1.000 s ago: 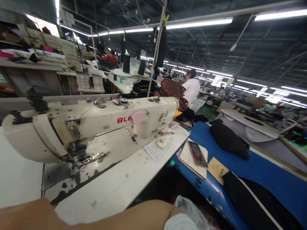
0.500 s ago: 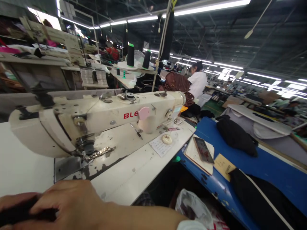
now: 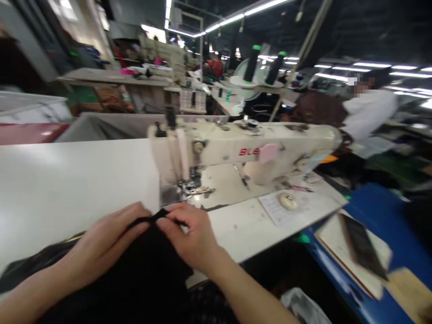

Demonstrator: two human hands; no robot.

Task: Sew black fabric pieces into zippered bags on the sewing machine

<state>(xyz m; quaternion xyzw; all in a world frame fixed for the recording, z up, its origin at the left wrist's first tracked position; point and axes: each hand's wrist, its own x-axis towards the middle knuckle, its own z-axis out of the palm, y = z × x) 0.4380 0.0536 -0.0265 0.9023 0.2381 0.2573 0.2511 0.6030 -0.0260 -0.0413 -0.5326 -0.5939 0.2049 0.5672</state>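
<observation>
Black fabric (image 3: 145,270) hangs over the near edge of the white table, its top edge pinched between both hands. My left hand (image 3: 113,236) is closed on that edge, thumb and fingers pressed together. Close beside it, my right hand (image 3: 192,231) grips the same edge, fingers curled. Just beyond the hands stands a cream sewing machine (image 3: 219,144) with red lettering; its needle area and metal presser foot (image 3: 200,191) lie a little past the fabric, which is apart from them. More dark material (image 3: 40,258) with a gold-coloured line lies under my left forearm.
To the right on the machine table are a round button-like disc (image 3: 288,201), a paper with writing (image 3: 270,211) and pink snips (image 3: 301,188). A phone (image 3: 362,245) lies on a notebook on the blue surface (image 3: 374,202). A person in white (image 3: 371,112) stands behind. Thread cones (image 3: 252,65) stand further back.
The view has swung left, so the machine appears further right. My hands and the black fabric have come up into view before the needle area, with both hands now visible on its edge.
</observation>
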